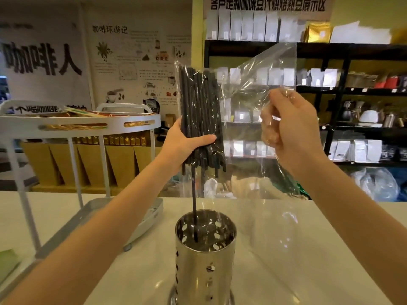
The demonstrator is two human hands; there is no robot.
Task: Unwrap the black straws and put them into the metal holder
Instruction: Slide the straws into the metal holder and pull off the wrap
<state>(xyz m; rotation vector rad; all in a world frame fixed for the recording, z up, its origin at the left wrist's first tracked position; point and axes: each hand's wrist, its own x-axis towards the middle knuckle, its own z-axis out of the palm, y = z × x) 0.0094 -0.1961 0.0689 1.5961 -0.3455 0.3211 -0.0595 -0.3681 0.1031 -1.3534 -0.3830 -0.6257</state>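
A bundle of black straws (199, 106) stands upright in the air, still partly inside a clear plastic wrapper (259, 84). My left hand (187, 143) grips the bundle near its lower end. My right hand (290, 133) pinches the loose wrapper to the right of the straws, the film crumpled in its fingers. Below them, on the white counter, stands the perforated metal holder (206, 256). One black straw (195, 216) hangs down from the bundle with its lower end inside the holder.
A white two-tier trolley (88, 123) with gold packets stands at the left, and a grey tray (92, 214) lies on the counter (308, 249) beside it. Dark shelves (343, 89) of white bags and coffee gear fill the background right. A green item (6, 263) sits at the left edge.
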